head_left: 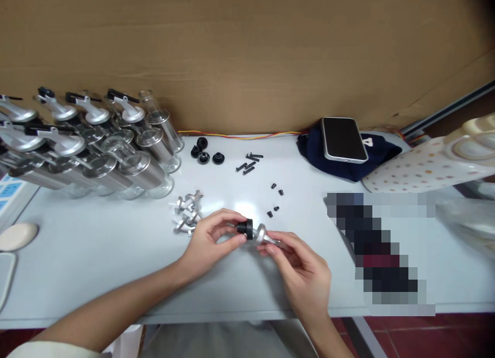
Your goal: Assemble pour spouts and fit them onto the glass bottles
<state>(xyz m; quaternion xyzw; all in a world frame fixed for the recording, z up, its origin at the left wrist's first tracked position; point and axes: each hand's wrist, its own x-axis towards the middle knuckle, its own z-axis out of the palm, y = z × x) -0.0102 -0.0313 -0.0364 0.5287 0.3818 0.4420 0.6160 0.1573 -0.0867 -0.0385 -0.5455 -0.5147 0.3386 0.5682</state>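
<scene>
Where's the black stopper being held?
The black stopper is just below centre in the head view, gripped by the left hand, beside the silver disc.

The single head-worn view looks forward and down from close above a smooth pale grey tabletop [96,244], facing an upright brown cardboard panel [247,59].

Fairly bright, even light, apparently from overhead, leaves a white glare on the middle of the desk [228,193] and highlights on the metal-sleeved bottles [145,171]. Shadows are faint and soft-edged. The black stopper [249,229] and silver spout [261,233] near the centre look fairly crisp, while the cardboard [247,53] behind is smeared. The upper right corner darkens, the right edge stretches and blurs, and coarse pixel blocks mask a patch at right
</scene>
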